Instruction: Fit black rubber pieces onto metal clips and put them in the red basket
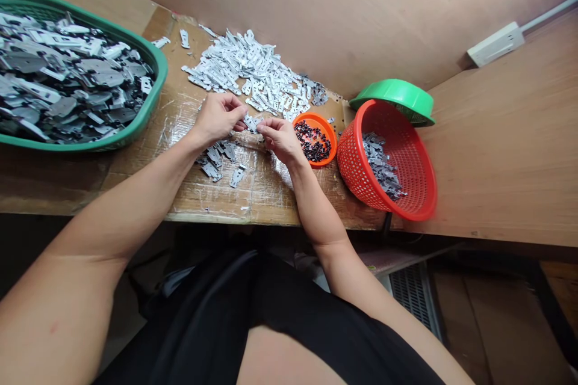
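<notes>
Between my two hands, just above the bench, is a small silvery metal bracket (251, 123). My left hand (220, 115) pinches its left end with thumb and fingers. The fingers of my right hand (280, 137) close on its right end. Below my left hand lies a small pile of similar metal brackets (211, 163), with a single one apart at its right. A large heap of pale metal pieces (266, 75) spreads behind my hands. Right beside my right hand stands an orange dish (333, 139) of small dark parts (311, 143).
A green basket (158, 81) full of metal parts stands at the left. On the right, a red perforated basket (418, 189) leans tilted with metal pieces inside, a bright green basket (397, 96) behind it. Wooden panels enclose the back and right; a white socket strip (497, 44) is mounted there.
</notes>
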